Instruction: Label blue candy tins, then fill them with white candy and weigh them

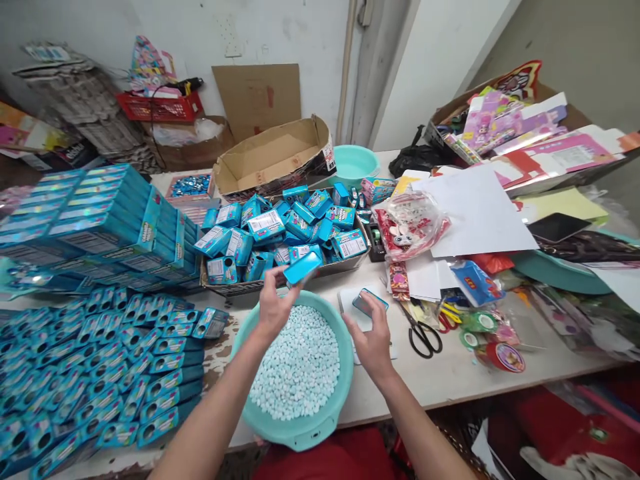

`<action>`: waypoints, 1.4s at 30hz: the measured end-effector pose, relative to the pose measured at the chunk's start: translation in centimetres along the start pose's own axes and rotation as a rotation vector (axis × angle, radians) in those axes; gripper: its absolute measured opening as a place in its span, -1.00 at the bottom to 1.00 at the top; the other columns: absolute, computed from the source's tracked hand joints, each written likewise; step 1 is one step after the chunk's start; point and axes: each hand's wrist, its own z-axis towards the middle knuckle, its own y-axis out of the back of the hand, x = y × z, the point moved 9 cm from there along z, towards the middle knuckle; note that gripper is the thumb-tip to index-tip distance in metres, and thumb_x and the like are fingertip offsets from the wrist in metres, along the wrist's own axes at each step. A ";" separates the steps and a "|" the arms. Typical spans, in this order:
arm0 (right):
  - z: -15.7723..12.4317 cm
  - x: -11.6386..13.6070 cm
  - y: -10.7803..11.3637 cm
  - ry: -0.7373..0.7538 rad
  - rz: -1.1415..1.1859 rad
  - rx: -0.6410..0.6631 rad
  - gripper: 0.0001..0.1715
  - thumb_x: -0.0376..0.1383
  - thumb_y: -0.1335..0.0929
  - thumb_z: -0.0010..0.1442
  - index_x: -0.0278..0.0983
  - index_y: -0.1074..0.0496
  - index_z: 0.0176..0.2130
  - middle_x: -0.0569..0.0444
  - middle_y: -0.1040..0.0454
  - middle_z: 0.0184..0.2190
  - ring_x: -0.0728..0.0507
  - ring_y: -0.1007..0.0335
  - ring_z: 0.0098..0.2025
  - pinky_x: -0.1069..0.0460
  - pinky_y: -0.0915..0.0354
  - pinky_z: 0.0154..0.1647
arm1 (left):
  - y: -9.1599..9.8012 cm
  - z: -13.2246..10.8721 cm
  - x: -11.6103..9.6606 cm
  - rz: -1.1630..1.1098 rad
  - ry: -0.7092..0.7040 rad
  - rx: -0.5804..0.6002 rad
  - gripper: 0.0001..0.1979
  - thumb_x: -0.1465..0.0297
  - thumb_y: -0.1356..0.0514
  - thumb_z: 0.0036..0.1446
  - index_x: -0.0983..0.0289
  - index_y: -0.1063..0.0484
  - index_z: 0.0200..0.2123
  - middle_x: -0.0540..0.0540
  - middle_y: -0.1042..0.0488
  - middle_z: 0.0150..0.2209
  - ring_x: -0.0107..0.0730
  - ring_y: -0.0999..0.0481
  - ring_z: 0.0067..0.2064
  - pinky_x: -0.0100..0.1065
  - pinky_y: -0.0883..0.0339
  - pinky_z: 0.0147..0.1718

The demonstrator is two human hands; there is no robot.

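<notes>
My left hand [274, 305] is closed on a small shiny blue box [303, 267], held tilted above the far rim of a turquoise basin [345, 327]. Small pale blue and white pellets [297, 363] fill much of that basin. To its right, my right hand [373, 337] has its fingers over a flat rectangular blue-edged piece [381, 301] just above a white pad [347, 302]. Whether those fingers grip the piece or only touch it, I cannot tell. Behind the basin, a carton [235, 288] holds a heap of blue printed boxes [265, 227].
Many blue boxes with round holes [100, 373] stand in rows at left, below stacked blue packs [100, 220]. Black scissors [425, 339], tape rolls [486, 321] and a white sheet [475, 210] lie at right. An empty carton [275, 160] stands behind.
</notes>
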 end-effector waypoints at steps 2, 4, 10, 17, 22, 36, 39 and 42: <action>-0.5 1.1 -1.2 -0.051 0.118 0.043 -0.41 -0.19 -0.35 0.14 -0.20 -0.16 0.13 -0.13 -0.23 0.09 -0.23 -0.19 0.13 -0.19 -0.32 0.02 | -0.2 -2.9 0.8 -0.107 0.143 0.054 -0.54 0.34 -0.37 -0.21 0.21 -0.36 -0.17 0.07 -0.48 -0.26 -0.36 -0.48 -0.23 -0.33 -0.35 -0.20; -0.8 1.3 -1.4 -0.094 0.192 0.025 -0.38 -0.19 -0.32 0.17 -0.19 -0.10 0.17 -0.13 -0.18 0.13 -0.22 -0.19 0.15 -0.19 -0.31 0.04 | -0.4 -5.5 3.3 -0.290 0.407 0.072 -0.51 0.30 -0.34 -0.16 0.20 -0.33 -0.11 0.07 -0.51 -0.29 -0.34 -0.51 -0.29 -0.33 -0.38 -0.29; -1.8 -0.1 -1.4 -0.154 0.152 0.109 -0.62 -0.18 -0.25 0.22 -0.23 -0.31 0.02 -0.10 -0.37 -0.02 -0.19 -0.34 0.00 -0.18 -0.33 -0.01 | 0.2 -11.3 9.3 -0.532 0.968 -0.100 -0.82 0.33 -0.26 -0.08 0.27 -0.37 -0.39 0.07 -0.50 -0.45 -0.36 -0.51 -0.45 -0.37 -0.38 -0.51; -8.0 4.4 -4.6 0.260 0.007 0.533 -0.39 -0.30 -0.38 0.01 -0.10 -0.28 0.08 0.00 -0.31 0.12 -0.27 -0.14 0.21 -0.28 -0.10 0.18 | 0.0 -16.6 10.2 -0.442 1.057 0.132 -0.76 0.33 -0.29 -0.19 0.27 -0.40 -0.39 0.04 -0.47 -0.47 -0.35 -0.46 -0.48 -0.38 -0.31 -0.55; -11.5 5.0 -5.1 0.149 0.134 0.641 -0.63 -0.29 -0.39 0.07 -0.12 -0.37 -0.08 0.04 -0.52 -0.16 -0.17 -0.44 -0.07 -0.14 -0.27 0.03 | 4.6 -14.6 11.2 0.210 0.663 0.236 -0.59 0.08 -0.12 0.00 0.28 -0.45 -0.26 0.21 -0.50 -0.26 -0.10 -0.47 -0.18 -0.18 -0.35 -0.26; -11.9 -1.7 -1.7 -0.518 0.342 0.246 -0.52 -0.15 -0.47 -0.06 -0.25 -0.38 -0.14 0.04 -0.47 -0.26 -0.14 -0.43 -0.25 0.00 -0.37 -0.22 | 0.8 -13.7 14.8 0.677 0.511 0.163 -0.67 0.16 -0.22 -0.06 0.22 -0.44 -0.24 0.22 -0.45 -0.18 0.03 -0.39 -0.05 -0.14 -0.20 -0.11; -11.0 -1.6 -1.7 -0.442 0.271 0.223 -0.57 -0.16 -0.46 -0.04 -0.25 -0.38 -0.18 0.03 -0.43 -0.23 -0.13 -0.40 -0.23 0.00 -0.36 -0.21 | 1.2 -13.6 16.3 0.233 0.717 0.001 -0.73 0.21 -0.30 -0.24 0.23 -0.40 -0.46 0.13 -0.48 -0.33 -0.07 -0.44 -0.16 -0.24 -0.26 -0.22; -10.0 -1.1 -2.5 -0.353 0.224 0.248 -0.63 -0.20 -0.45 -0.03 -0.24 -0.38 -0.20 0.04 -0.41 -0.25 -0.14 -0.39 -0.21 -0.01 -0.34 -0.19 | 1.4 -13.3 16.0 0.046 0.785 -0.016 -0.71 0.17 -0.25 -0.21 0.25 -0.35 -0.49 0.05 -0.44 -0.45 -0.30 -0.45 -0.40 -0.35 -0.27 -0.46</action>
